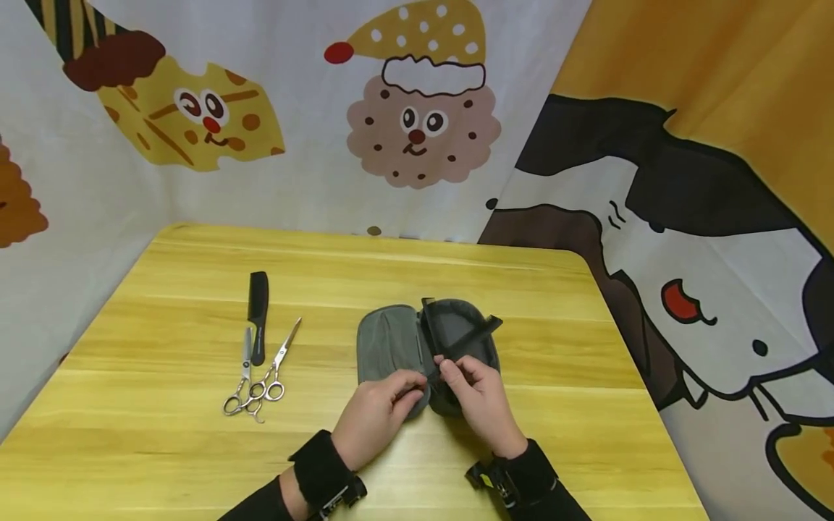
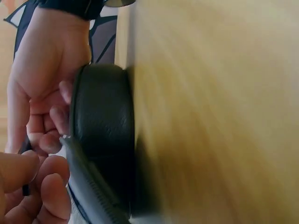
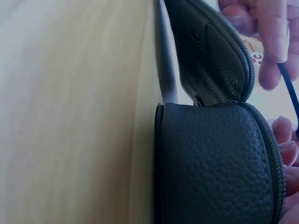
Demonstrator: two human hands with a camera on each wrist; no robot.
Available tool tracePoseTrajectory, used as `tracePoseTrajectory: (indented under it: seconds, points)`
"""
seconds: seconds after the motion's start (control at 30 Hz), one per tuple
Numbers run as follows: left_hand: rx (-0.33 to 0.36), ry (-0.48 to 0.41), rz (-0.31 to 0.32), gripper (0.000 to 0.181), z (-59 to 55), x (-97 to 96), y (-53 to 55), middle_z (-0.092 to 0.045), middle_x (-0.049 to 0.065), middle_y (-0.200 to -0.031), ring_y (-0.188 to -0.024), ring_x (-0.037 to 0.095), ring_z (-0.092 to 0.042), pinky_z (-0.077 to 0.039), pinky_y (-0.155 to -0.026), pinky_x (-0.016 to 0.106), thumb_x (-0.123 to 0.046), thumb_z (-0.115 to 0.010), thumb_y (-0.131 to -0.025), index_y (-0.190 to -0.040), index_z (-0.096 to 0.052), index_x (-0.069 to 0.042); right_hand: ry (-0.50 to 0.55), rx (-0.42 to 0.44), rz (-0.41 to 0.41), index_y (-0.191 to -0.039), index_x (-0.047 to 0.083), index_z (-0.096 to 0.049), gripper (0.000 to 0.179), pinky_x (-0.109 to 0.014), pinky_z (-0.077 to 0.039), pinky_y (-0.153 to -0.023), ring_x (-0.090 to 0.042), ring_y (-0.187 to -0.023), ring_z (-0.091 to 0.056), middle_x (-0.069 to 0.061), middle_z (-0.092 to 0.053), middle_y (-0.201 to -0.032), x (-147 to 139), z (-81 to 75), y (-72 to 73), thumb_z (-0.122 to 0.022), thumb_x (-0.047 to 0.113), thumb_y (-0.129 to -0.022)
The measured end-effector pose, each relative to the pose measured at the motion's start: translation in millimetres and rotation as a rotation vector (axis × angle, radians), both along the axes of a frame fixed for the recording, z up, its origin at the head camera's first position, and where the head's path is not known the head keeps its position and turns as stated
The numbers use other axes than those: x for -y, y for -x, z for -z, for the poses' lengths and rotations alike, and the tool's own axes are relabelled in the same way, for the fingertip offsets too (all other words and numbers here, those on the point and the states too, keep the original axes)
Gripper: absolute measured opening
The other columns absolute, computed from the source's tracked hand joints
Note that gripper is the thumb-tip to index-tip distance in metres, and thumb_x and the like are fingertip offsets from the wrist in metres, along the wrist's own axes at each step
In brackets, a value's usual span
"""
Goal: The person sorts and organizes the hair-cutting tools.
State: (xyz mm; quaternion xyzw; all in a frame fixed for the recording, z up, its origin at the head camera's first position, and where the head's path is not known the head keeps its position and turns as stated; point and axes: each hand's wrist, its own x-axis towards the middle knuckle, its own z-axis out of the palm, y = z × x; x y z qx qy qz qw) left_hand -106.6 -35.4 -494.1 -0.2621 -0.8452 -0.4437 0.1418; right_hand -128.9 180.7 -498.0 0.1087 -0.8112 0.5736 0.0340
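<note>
A dark grey zip case (image 1: 478, 307) lies unfolded on the table, its greyish-green lined lid (image 1: 384, 336) to the left. Over its near part, my left hand (image 1: 378, 416) pinches one end of a thin black strip (image 3: 289, 88). My right hand (image 1: 482, 401) holds the strip's other end between thumb and fingers, just right of the left hand. Two black bands (image 1: 478, 333) stick up inside the case's deeper half. In the right wrist view, the case's pebbled side wall (image 3: 215, 158) and zip edge stand beside the fingers.
Left of the case lie a black comb (image 1: 258, 311), a pair of silver scissors (image 1: 281, 354) and a second pair with a narrower blade (image 1: 247, 354), their handles close together. The wooden table (image 1: 163, 289) meets a cartoon-printed curtain (image 1: 306, 195) at the back.
</note>
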Motion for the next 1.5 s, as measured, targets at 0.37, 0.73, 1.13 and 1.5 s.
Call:
tracePoseTrajectory:
  seconds: [0.37, 0.73, 1.13, 1.5]
  points:
    - [0.2, -0.141, -0.267, 0.038, 0.5, 33.3, 12.1, -0.062, 0.016, -0.143, -0.137, 0.036, -0.056, -0.048, -0.114, 0.056, -0.024, -0.08, -0.098, -0.129, -0.067, -0.005, 0.183, 0.122, 0.02, -0.091, 0.0, -0.066, 0.044, -0.022, -0.032, -0.05, -0.01, -0.052, -0.039, 0.003, -0.066, -0.073, -1, -4.4, 3.8, -0.046, 0.03, -0.117]
    - [0.884, -0.548, -0.095, 0.072, 12.6, 73.7, 40.4, -0.057, 0.03, -0.151, -0.116, 0.026, -0.07, -0.062, -0.09, 0.032, -0.03, -0.066, -0.108, -0.159, -0.033, 0.009, 0.091, 0.161, 0.013, -0.092, 0.0, -0.067, 0.045, -0.024, -0.038, -0.05, -0.011, -0.053, -0.044, -0.003, -0.064, -0.073, 0, -7.8, 3.8, -0.047, 0.032, -0.116]
    - [0.875, -0.4, 0.181, 0.062, 26.2, 79.8, 41.3, -0.077, 0.023, -0.122, -0.103, 0.022, -0.079, -0.064, -0.085, 0.03, -0.021, -0.065, -0.108, -0.156, -0.038, 0.009, -0.331, 0.016, 0.078, -0.068, 0.018, -0.053, 0.051, -0.022, -0.027, -0.054, -0.006, -0.05, -0.031, 0.007, -0.034, -0.057, -8, -14.2, 6.1, -0.06, 0.045, -0.11]
    - [0.86, -0.377, 0.199, 0.058, 30.4, 77.2, 39.0, -0.077, 0.023, -0.12, -0.095, 0.021, -0.078, -0.064, -0.078, 0.03, -0.02, -0.064, -0.109, -0.154, -0.04, 0.008, -0.727, -0.021, 0.135, -0.068, 0.019, -0.051, 0.049, -0.024, -0.03, -0.055, -0.009, -0.051, -0.036, 0.007, -0.039, -0.058, -9, -16.2, 21.5, -0.06, 0.042, -0.11]
